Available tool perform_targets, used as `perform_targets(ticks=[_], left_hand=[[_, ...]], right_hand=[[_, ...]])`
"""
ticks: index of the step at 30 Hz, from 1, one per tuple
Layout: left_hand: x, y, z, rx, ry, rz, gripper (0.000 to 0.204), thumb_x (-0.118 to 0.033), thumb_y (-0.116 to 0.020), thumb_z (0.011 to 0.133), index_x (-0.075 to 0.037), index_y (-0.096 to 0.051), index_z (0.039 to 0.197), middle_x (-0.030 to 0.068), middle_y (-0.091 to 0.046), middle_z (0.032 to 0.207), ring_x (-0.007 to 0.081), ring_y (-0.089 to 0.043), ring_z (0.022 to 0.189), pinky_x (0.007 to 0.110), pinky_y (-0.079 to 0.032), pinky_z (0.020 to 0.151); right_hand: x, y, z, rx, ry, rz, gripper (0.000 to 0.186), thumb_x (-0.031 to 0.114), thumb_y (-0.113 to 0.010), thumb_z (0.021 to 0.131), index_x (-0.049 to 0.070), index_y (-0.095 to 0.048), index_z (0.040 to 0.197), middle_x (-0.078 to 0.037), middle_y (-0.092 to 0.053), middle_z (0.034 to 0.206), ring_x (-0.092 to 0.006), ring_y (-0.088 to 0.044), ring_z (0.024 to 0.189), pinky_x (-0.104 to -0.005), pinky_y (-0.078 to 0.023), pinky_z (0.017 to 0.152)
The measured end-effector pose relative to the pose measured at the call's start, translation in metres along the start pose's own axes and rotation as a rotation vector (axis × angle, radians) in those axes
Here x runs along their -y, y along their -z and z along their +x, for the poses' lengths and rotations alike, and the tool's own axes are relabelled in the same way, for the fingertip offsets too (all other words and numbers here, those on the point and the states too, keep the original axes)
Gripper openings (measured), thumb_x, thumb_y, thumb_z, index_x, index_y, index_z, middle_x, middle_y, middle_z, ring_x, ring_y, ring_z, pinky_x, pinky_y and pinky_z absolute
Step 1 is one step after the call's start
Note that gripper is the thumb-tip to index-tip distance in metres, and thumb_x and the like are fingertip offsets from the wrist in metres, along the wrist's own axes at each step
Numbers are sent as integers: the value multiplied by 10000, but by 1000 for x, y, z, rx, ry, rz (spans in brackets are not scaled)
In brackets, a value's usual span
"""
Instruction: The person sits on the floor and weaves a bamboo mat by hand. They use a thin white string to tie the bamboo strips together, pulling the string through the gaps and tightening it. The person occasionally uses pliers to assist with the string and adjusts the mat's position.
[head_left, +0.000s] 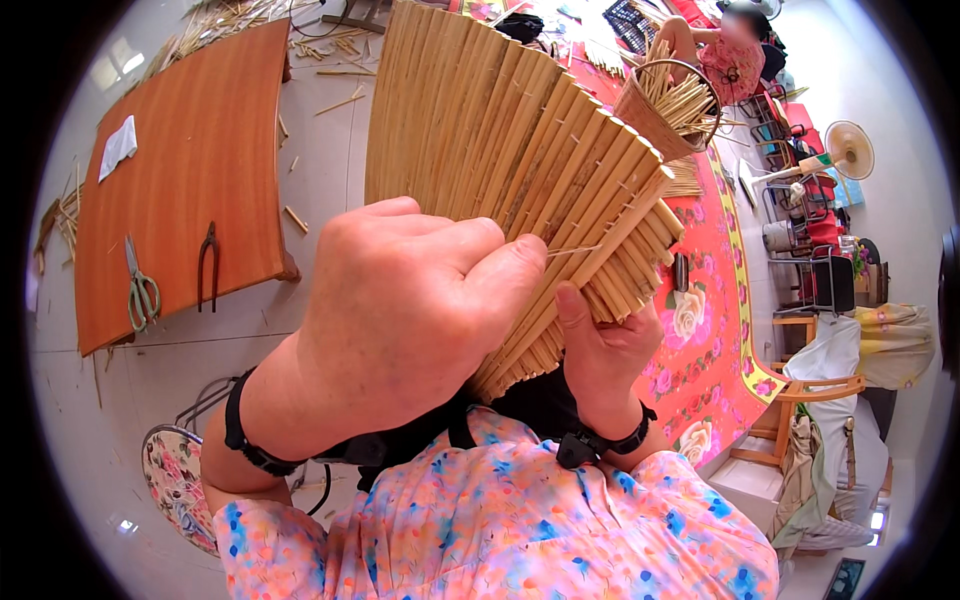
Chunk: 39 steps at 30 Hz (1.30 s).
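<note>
Two broad surfaces flank the work: a red floral cloth (712, 335) to the right and an orange-brown table (190, 180) to the left. Between them, raised above the lap and tilted away from the body, is the stick mat (470, 120), the biggest thing near the hands. It is straw-coloured, slightly glossy and fanned into a curve, with long slim rods set side by side and darker streaks along a few of them. Small pale stitches cross the rods in rows toward their upper right ends. Along its right and lower edges a second layer of sticks shows, their round cut ends bunched under the top one.

The left hand (410, 300) looks larger, nearer the camera, its back turned up and its fingers curled into a loose fist over the mat. Its thumb lies forward against the bent forefinger — the two appear closed on a thin thread (575, 249) that runs to the rods. The right hand (612, 345) grips the mat's lower right edge, thumb upright on the near face, fingers folded around the stick ends; their tips are hidden. Both wrists bend inward, each wearing a dark band.
</note>
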<state>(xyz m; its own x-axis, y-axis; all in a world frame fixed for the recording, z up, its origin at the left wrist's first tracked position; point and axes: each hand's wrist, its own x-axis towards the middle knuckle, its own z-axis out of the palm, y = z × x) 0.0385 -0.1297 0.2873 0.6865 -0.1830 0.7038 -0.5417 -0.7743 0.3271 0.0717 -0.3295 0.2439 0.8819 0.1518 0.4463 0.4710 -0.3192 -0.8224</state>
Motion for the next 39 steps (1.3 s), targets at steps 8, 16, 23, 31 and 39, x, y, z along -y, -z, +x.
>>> perform_targets(ticks=[8, 16, 23, 31, 39], left_hand=[[0, 0, -1, -4, 0, 1, 243, -5, -678, 649, -47, -679, 888, 22, -500, 579, 197, -463, 451, 319, -309, 427], [0, -1, -1, -27, 1, -5, 231, -2, -681, 650, -47, -675, 877, 22, -493, 571, 198, -473, 456, 319, -312, 431], [-1, -2, -1, -10, 2, 5, 224, -4, -682, 658, -49, -676, 877, 23, -488, 570, 199, -472, 456, 320, -313, 432], [6, -1, 3, -5, -17, -58, 165, -10, -688, 711, -45, -683, 872, 35, -509, 567, 205, -471, 453, 321, -315, 440], [8, 15, 12, 117, 7, -78, 132, -13, -681, 750, -51, -683, 876, 35, -530, 583, 206, -490, 483, 312, -343, 471]], right_hand=[[-1, 1, 0, 0, 20, -50, 248, 136, -764, 810, -4, -671, 993, -98, -719, 853, -172, -686, 743, -291, -527, 677], [-3, 1, 1, -5, 33, -57, 262, 141, -766, 806, -2, -666, 1002, -99, -722, 859, -180, -694, 755, -294, -530, 682], [-4, 1, 0, -12, 27, -71, 269, 139, -770, 799, -2, -664, 1002, -103, -722, 856, -190, -700, 761, -302, -535, 681], [-3, 5, 2, 37, 16, -58, 262, 150, -769, 794, -2, -665, 979, -124, -703, 827, -222, -690, 727, -312, -530, 653], [6, -2, 6, 160, 94, 8, 335, 62, -746, 776, -30, -641, 1081, -179, -684, 984, -254, -687, 821, -308, -537, 712]])
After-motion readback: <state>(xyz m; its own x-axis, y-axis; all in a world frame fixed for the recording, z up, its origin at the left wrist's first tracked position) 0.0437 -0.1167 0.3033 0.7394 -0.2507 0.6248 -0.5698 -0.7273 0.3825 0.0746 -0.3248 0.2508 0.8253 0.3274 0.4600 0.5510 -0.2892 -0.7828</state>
